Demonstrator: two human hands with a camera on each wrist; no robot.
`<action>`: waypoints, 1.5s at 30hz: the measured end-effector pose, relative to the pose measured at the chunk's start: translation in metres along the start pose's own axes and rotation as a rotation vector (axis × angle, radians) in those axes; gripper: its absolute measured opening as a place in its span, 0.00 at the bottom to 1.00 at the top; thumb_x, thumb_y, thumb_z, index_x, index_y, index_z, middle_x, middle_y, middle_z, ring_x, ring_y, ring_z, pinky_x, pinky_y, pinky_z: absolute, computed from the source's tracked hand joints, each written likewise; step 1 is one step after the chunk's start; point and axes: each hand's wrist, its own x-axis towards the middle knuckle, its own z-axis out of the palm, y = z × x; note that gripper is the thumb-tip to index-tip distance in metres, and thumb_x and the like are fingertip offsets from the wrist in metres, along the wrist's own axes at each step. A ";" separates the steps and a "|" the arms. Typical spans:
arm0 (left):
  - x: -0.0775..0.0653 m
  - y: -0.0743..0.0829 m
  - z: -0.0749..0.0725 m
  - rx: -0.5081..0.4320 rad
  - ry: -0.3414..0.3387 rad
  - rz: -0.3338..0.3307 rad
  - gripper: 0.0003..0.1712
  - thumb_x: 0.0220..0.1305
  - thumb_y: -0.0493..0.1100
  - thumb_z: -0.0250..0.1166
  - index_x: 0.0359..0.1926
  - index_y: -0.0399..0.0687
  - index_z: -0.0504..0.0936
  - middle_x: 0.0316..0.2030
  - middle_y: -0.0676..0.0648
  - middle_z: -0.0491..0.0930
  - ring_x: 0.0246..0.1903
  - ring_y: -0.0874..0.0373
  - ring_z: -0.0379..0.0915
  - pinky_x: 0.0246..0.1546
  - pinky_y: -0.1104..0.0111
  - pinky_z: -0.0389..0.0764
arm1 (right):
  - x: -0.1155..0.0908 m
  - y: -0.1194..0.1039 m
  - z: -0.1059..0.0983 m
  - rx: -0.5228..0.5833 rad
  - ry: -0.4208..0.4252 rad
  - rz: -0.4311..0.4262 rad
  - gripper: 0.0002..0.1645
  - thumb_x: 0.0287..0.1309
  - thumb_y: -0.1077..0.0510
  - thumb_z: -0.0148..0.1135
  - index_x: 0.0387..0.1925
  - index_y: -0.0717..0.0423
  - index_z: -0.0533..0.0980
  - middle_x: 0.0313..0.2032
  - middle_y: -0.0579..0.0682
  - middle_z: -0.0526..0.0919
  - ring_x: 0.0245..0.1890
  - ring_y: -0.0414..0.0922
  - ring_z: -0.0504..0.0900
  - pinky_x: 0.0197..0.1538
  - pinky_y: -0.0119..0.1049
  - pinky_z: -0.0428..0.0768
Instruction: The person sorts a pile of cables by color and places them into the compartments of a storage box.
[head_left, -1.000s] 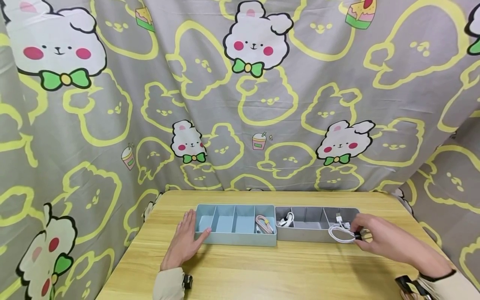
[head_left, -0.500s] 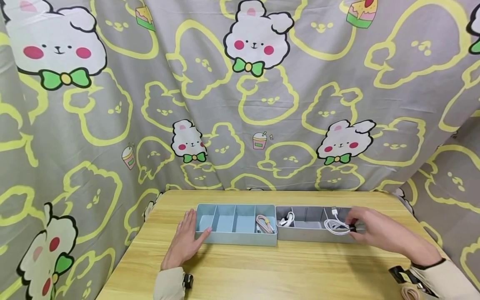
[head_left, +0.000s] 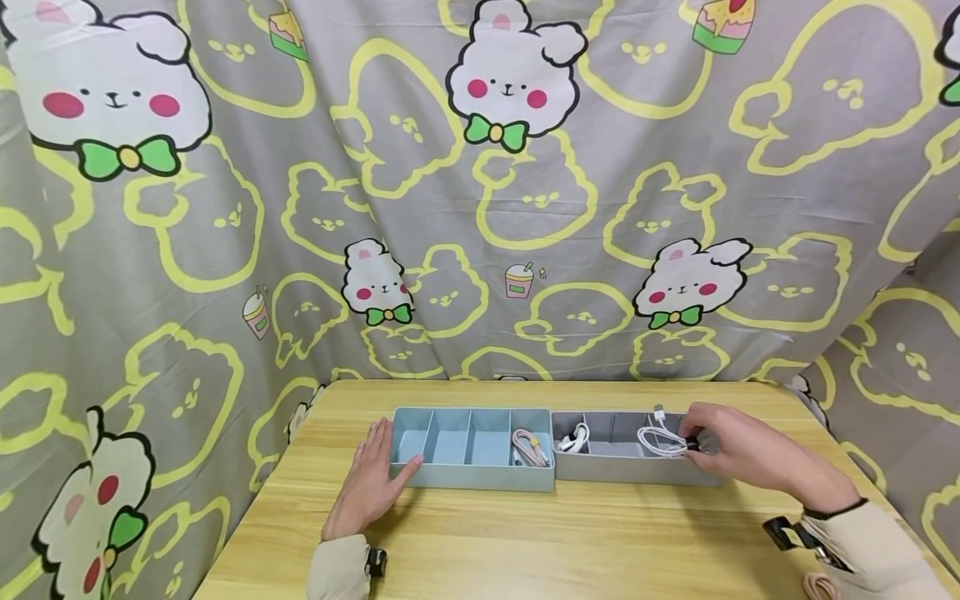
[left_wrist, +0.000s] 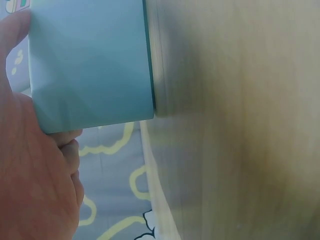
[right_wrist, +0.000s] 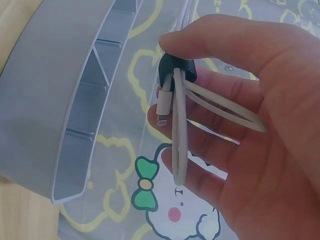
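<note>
My left hand (head_left: 367, 475) rests against the left end of a light blue divided organizer box (head_left: 487, 478), thumb over its front rim and fingers straight along its side. In the left wrist view the blue box (left_wrist: 90, 65) fills the top. My right hand (head_left: 738, 450) pinches a coiled white charging cable (head_left: 660, 442) over the right part of a grey divided box (head_left: 630, 472). The right wrist view shows thumb and forefinger at the black tie (right_wrist: 175, 70) around the coil, with a Lightning plug (right_wrist: 163, 102) hanging below. The USB plug (head_left: 659, 413) sticks up.
A pink cable (head_left: 529, 448) with a yellow tie lies in the blue box's rightmost compartment. Another white cable (head_left: 575, 438) lies in the grey box's leftmost one. Near my right sleeve, a pink coil (head_left: 820, 586) lies on the wooden table (head_left: 525, 542). A patterned curtain (head_left: 465, 208) hangs behind.
My right hand has moved left and slightly up with the white charging cable, from the grey box's front right corner to over its compartments. My left hand stays put.
</note>
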 end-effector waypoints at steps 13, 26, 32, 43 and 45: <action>-0.002 0.001 -0.001 -0.011 0.004 0.005 0.55 0.76 0.69 0.51 0.80 0.29 0.47 0.82 0.31 0.43 0.82 0.33 0.39 0.80 0.38 0.46 | 0.009 -0.002 -0.003 0.005 -0.015 0.001 0.08 0.57 0.57 0.75 0.37 0.47 0.83 0.35 0.34 0.81 0.37 0.29 0.80 0.39 0.33 0.83; 0.000 -0.001 0.000 -0.010 0.004 0.002 0.55 0.75 0.69 0.51 0.80 0.30 0.47 0.82 0.32 0.44 0.82 0.34 0.39 0.81 0.38 0.46 | 0.019 -0.004 0.001 0.008 -0.003 -0.034 0.04 0.62 0.59 0.71 0.38 0.49 0.85 0.34 0.33 0.80 0.34 0.25 0.75 0.36 0.31 0.80; 0.001 -0.002 0.000 -0.017 -0.009 -0.002 0.56 0.75 0.70 0.51 0.81 0.31 0.45 0.82 0.33 0.41 0.82 0.35 0.37 0.81 0.39 0.45 | 0.025 -0.004 0.004 -0.015 0.053 -0.072 0.03 0.63 0.59 0.70 0.35 0.46 0.85 0.31 0.32 0.78 0.31 0.28 0.73 0.33 0.28 0.75; 0.002 -0.003 0.001 -0.011 -0.010 -0.001 0.56 0.75 0.70 0.51 0.81 0.31 0.45 0.82 0.33 0.42 0.82 0.35 0.38 0.81 0.39 0.45 | 0.034 -0.001 0.011 0.001 0.055 -0.036 0.06 0.65 0.59 0.68 0.35 0.43 0.86 0.31 0.33 0.77 0.30 0.27 0.70 0.32 0.27 0.72; 0.001 -0.003 0.001 -0.010 -0.007 -0.001 0.56 0.75 0.70 0.51 0.81 0.31 0.45 0.82 0.33 0.42 0.82 0.35 0.38 0.81 0.39 0.46 | 0.035 0.000 0.013 0.000 0.058 -0.040 0.07 0.65 0.60 0.68 0.34 0.43 0.86 0.30 0.33 0.77 0.30 0.27 0.70 0.32 0.26 0.73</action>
